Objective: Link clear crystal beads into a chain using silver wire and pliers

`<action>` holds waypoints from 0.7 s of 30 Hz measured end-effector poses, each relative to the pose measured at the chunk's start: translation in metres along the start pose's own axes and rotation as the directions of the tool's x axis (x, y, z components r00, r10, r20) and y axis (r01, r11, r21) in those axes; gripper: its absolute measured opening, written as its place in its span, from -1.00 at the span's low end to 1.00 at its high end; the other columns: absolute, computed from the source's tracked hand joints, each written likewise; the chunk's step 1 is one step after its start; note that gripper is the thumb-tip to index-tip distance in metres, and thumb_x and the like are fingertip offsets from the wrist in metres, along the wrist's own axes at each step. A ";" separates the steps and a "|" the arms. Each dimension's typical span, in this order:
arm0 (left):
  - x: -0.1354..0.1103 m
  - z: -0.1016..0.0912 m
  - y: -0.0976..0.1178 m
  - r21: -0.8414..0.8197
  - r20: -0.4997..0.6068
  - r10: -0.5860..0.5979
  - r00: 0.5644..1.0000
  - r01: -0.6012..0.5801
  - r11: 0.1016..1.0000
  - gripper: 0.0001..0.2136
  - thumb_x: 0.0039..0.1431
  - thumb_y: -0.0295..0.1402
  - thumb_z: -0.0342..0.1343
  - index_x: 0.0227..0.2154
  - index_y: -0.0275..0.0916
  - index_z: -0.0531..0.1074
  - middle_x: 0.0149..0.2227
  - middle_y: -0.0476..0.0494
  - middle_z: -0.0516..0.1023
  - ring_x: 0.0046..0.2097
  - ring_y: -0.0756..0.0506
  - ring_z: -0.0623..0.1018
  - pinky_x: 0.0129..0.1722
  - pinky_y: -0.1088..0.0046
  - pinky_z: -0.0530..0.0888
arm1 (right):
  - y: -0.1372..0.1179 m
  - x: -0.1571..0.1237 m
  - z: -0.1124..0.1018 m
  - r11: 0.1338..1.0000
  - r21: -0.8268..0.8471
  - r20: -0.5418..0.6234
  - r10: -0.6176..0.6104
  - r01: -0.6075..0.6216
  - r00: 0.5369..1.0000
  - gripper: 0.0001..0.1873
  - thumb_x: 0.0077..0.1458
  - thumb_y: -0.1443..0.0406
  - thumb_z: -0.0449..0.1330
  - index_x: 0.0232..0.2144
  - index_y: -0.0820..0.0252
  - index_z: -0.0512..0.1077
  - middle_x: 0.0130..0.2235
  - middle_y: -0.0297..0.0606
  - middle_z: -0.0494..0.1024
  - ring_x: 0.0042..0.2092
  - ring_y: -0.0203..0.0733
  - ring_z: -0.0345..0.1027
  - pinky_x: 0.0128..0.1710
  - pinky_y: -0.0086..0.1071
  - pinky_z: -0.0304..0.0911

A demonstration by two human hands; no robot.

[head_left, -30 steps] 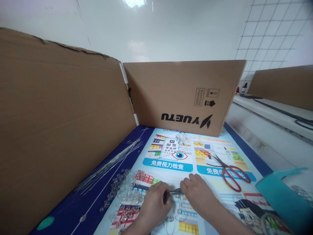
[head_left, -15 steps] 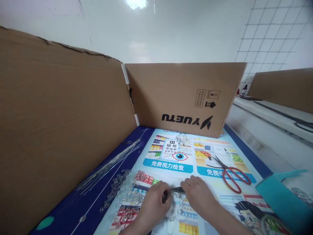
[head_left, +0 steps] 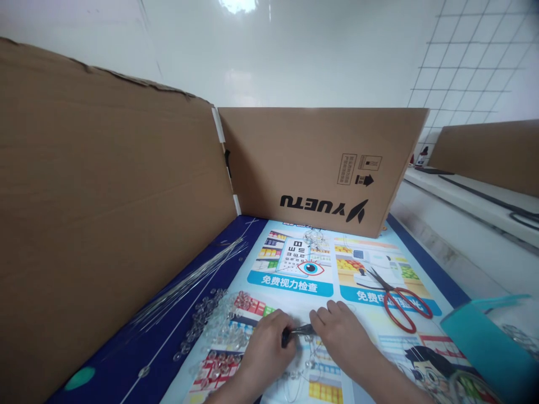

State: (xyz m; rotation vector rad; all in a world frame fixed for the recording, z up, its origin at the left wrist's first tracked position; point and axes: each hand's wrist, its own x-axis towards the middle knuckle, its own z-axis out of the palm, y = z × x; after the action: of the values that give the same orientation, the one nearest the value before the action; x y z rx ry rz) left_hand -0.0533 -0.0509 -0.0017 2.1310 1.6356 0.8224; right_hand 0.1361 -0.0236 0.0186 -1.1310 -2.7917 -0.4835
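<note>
My left hand (head_left: 269, 348) is closed around the dark handles of a small pair of pliers (head_left: 302, 330), whose metal jaws point right. At the jaw tips, my right hand (head_left: 343, 339) has its fingers pressed together; what they pinch is hidden. Below and between the hands, a thin clear strand with beads (head_left: 295, 373) loops over the printed sheet. A pile of clear round beads (head_left: 223, 325) spreads just left of my left hand. Red-handled scissors (head_left: 400, 308) lie with blades apart, beyond my right hand.
Long thin wires (head_left: 193, 278) lie along the left cardboard wall (head_left: 105, 196). Another cardboard panel (head_left: 261, 157) stands at the back, a tangled clear bundle (head_left: 315, 238) at its foot. A teal holder (head_left: 488, 336) with coiled wire sits at the right.
The pliers have turned slightly in my left hand, showing more of the metal jaws. My right hand stays at their tips, shifted a little left.
</note>
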 end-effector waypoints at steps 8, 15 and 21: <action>0.000 0.002 -0.001 -0.004 0.006 0.012 1.000 -0.012 1.000 -0.84 -0.13 -0.60 -0.05 -0.50 -0.22 0.33 -0.45 -0.04 0.37 -0.35 -0.07 0.37 -0.35 0.46 0.24 | 0.002 0.003 -0.009 0.997 -0.055 -0.006 -0.052 0.052 0.999 -0.81 -0.01 0.50 0.12 -0.32 0.21 0.31 -0.41 -0.29 0.37 -0.34 -0.12 0.17 -0.36 -0.24 -0.05; 0.000 -0.001 0.002 -0.008 0.019 0.002 1.000 -0.002 1.000 -0.83 -0.14 -0.60 -0.05 -0.50 -0.22 0.33 -0.46 -0.04 0.36 -0.35 -0.07 0.36 -0.34 0.46 0.24 | 0.001 0.003 -0.011 0.998 -0.018 -0.044 -0.057 0.057 0.997 -0.82 0.04 0.49 0.10 -0.28 0.19 0.31 -0.39 -0.30 0.38 -0.31 -0.14 0.15 -0.33 -0.24 -0.06; -0.001 0.000 0.001 -0.007 0.010 -0.004 1.000 0.004 1.000 -0.84 -0.10 -0.58 -0.04 -0.47 -0.22 0.34 -0.41 -0.06 0.38 -0.30 -0.10 0.39 -0.31 0.43 0.27 | 0.002 0.003 0.003 0.981 0.167 0.044 0.092 -0.098 0.995 -0.85 0.04 0.48 0.10 -0.36 0.13 0.33 -0.39 -0.34 0.40 -0.29 -0.17 0.16 -0.27 -0.29 -0.04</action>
State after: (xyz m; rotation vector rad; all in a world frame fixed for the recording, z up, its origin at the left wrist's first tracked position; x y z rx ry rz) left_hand -0.0525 -0.0520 -0.0011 2.1233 1.6285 0.8137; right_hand 0.1357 -0.0196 0.0169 -1.2386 -2.7310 -0.2145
